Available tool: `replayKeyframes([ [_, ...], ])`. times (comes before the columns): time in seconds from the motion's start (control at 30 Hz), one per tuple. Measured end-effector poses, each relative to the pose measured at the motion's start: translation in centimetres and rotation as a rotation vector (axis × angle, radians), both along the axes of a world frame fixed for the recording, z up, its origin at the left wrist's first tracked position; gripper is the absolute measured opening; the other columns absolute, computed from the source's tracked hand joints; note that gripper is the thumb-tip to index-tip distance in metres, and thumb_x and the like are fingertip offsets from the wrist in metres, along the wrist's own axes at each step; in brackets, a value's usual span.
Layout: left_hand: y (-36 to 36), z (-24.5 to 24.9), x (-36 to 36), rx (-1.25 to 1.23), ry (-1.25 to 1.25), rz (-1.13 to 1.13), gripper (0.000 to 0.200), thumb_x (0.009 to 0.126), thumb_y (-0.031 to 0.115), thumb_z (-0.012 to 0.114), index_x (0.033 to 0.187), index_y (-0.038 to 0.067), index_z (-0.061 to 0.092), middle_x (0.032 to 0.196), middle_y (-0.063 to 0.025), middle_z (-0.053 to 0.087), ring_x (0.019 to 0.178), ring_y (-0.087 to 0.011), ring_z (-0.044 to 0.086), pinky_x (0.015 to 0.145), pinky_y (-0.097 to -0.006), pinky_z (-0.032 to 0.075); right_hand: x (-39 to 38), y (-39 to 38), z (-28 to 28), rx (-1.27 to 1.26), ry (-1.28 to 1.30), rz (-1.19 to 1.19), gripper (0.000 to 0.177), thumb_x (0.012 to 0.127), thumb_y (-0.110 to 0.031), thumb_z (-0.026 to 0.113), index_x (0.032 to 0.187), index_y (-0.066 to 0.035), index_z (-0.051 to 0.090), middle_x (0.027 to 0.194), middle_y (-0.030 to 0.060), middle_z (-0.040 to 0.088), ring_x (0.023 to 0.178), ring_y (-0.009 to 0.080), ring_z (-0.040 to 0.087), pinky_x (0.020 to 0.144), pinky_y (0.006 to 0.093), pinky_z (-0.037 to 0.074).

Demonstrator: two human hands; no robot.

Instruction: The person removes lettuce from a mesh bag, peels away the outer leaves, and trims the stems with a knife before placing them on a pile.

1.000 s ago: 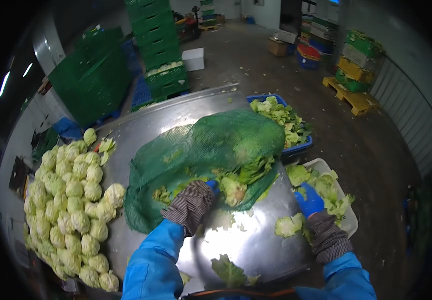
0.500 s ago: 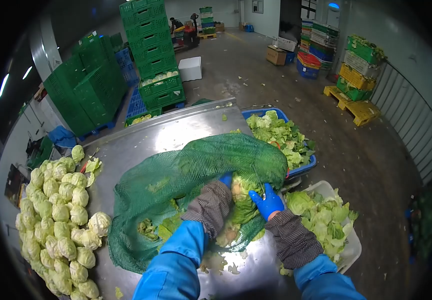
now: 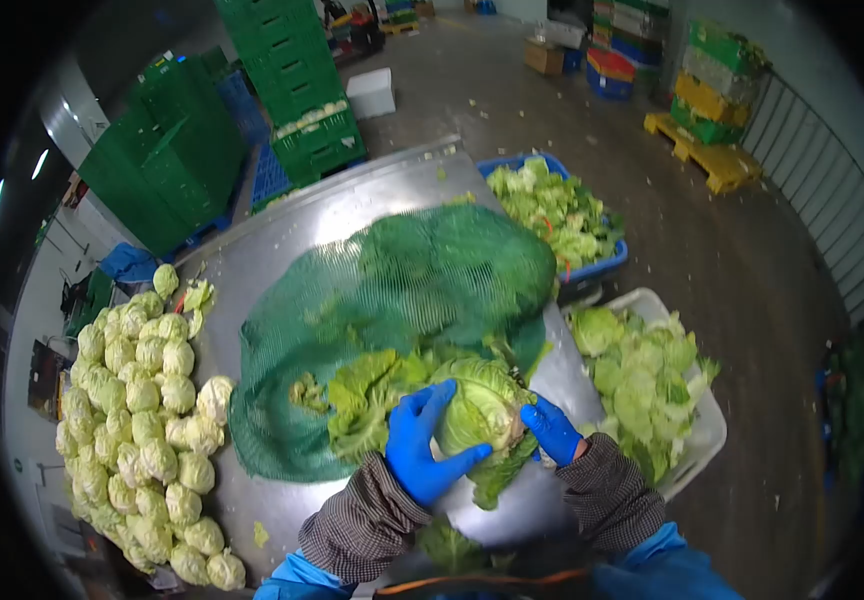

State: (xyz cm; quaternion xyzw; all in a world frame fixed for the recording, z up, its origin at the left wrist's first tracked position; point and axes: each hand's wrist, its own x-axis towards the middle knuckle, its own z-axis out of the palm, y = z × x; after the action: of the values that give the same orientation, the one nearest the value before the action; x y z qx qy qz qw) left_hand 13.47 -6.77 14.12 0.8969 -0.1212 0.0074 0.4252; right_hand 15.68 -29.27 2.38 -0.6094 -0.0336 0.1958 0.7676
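A leafy green cabbage [image 3: 479,405] with loose outer leaves is between my two blue-gloved hands near the table's front. My left hand [image 3: 424,440] is wrapped against the cabbage's left side, thumb stretched under it. On the right side, my right hand [image 3: 552,430] grips the cabbage near its browned stem end; whether it also holds a tool is hidden. Just beyond lies a green mesh bag [image 3: 402,270] with more cabbages inside, its opening toward me. Large loose leaves [image 3: 372,395] rest at the bag's mouth, left of the cabbage.
Trimmed cabbages [image 3: 142,410] are piled on the metal table's [image 3: 242,260] left side. A blue crate [image 3: 607,262] and a white crate [image 3: 707,440], both with leaves, stand to the right. Green crates [image 3: 287,80] are stacked behind; a yellow pallet [image 3: 697,155] sits farther right.
My left hand has come out of the mesh bag, and the cabbage is now outside it, nearer to me. My right hand has moved down with it. The view has tilted down.
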Motion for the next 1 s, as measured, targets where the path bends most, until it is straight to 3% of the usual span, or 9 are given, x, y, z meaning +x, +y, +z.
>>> replayKeyframes([
  [0.1, -0.2, -2.0, -4.5, 0.283, -0.075, -0.046, 0.095, 0.060, 0.048, 0.080, 0.130, -0.002, 0.040, 0.123, -0.0283, 0.045, 0.117, -0.0423, 0.044, 0.099, -0.0452, 0.037, -6.1, 0.3, -3.7, -0.060, 0.353, 0.073, 0.053, 0.090, -0.041, 0.053, 0.131, -0.008, 0.045, 0.109, 0.0069, 0.059, 0.092, 0.0132, 0.057, 0.077, 0.0281, 0.049],
  [0.13, -0.2, -5.8, -5.1, 0.252, -0.051, -0.037, 0.097, 0.058, 0.050, 0.080, 0.130, -0.002, 0.040, 0.123, -0.0285, 0.046, 0.117, -0.0423, 0.044, 0.099, -0.0453, 0.037, -6.4, 0.5, -0.3, -0.434, 0.533, 0.233, 0.055, 0.090, -0.042, 0.053, 0.129, -0.005, 0.046, 0.114, 0.0140, 0.058, 0.102, 0.0181, 0.056, 0.085, 0.0319, 0.046],
  [0.17, -0.4, -8.6, -5.8, 0.219, -0.036, -0.021, 0.099, 0.057, 0.052, 0.080, 0.130, -0.002, 0.040, 0.123, -0.0287, 0.046, 0.116, -0.0423, 0.045, 0.099, -0.0453, 0.037, -8.8, 0.5, -5.3, -0.618, -0.014, 0.050, 0.056, 0.089, -0.045, 0.052, 0.126, -0.004, 0.047, 0.112, 0.0184, 0.059, 0.097, 0.0257, 0.060, 0.085, 0.0357, 0.047],
  [0.3, -1.0, -10.2, -6.2, 0.077, 0.168, 0.006, 0.119, 0.050, 0.058, 0.081, 0.134, -0.009, 0.028, 0.123, -0.0297, 0.046, 0.116, -0.0410, 0.046, 0.100, -0.0440, 0.037, -10.1, -1.7, -2.0, -0.846, -0.087, -0.055, 0.051, 0.089, -0.040, 0.052, 0.126, -0.006, 0.046, 0.107, 0.0189, 0.060, 0.093, 0.0323, 0.060, 0.080, 0.0399, 0.048],
  [0.47, -1.3, -10.8, -6.6, -0.013, 0.264, -0.062, 0.129, 0.046, 0.054, 0.085, 0.136, -0.010, 0.019, 0.123, -0.0291, 0.046, 0.116, -0.0373, 0.047, 0.100, -0.0427, 0.038, -12.9, -3.1, 2.7, -0.912, -0.255, 0.144, 0.038, 0.090, -0.026, 0.049, 0.126, -0.012, 0.047, 0.109, 0.0176, 0.060, 0.093, 0.0333, 0.060, 0.078, 0.0400, 0.049],
  [0.6, -2.8, -9.4, -6.3, 0.198, 0.293, 0.022, 0.128, 0.045, 0.053, 0.086, 0.136, -0.010, 0.020, 0.120, -0.0277, 0.048, 0.111, -0.0367, 0.051, 0.097, -0.0430, 0.041, -13.5, -1.1, 5.0, -1.226, -0.295, 0.226, 0.029, 0.088, -0.023, 0.048, 0.115, -0.012, 0.052, 0.091, 0.0139, 0.064, 0.080, 0.0344, 0.062, 0.067, 0.0448, 0.050],
  [0.73, -3.5, -10.3, -6.6, 0.293, 0.178, 0.068, 0.120, 0.046, 0.053, 0.086, 0.132, -0.008, 0.030, 0.112, -0.0281, 0.053, 0.104, -0.0384, 0.055, 0.090, -0.0432, 0.044, -11.9, -1.1, 2.7, -1.169, -0.274, 0.307, 0.017, 0.089, -0.018, 0.042, 0.097, -0.006, 0.051, 0.076, 0.0147, 0.063, 0.073, 0.0338, 0.063, 0.063, 0.0460, 0.049],
  [0.9, -4.8, -10.6, -4.3, 0.384, 0.298, 0.091, 0.124, 0.041, 0.063, 0.081, 0.132, -0.006, 0.031, 0.112, -0.0291, 0.050, 0.104, -0.0397, 0.053, 0.091, -0.0439, 0.044, -10.0, -2.1, -6.8, -0.959, -0.359, 0.088, 0.030, 0.090, -0.022, 0.042, 0.113, -0.005, 0.051, 0.104, 0.0205, 0.061, 0.094, 0.0311, 0.062, 0.081, 0.0375, 0.049],
  [1.0, -4.2, -11.5, -3.0, 0.378, 0.308, 0.019, 0.122, 0.041, 0.064, 0.081, 0.131, -0.003, 0.033, 0.112, -0.0284, 0.050, 0.104, -0.0392, 0.053, 0.090, -0.0439, 0.045, -9.2, -2.4, -1.9, -1.067, -0.391, 0.216, 0.035, 0.094, -0.019, 0.038, 0.125, -0.008, 0.048, 0.116, 0.0162, 0.057, 0.103, 0.0265, 0.058, 0.089, 0.0327, 0.047],
])
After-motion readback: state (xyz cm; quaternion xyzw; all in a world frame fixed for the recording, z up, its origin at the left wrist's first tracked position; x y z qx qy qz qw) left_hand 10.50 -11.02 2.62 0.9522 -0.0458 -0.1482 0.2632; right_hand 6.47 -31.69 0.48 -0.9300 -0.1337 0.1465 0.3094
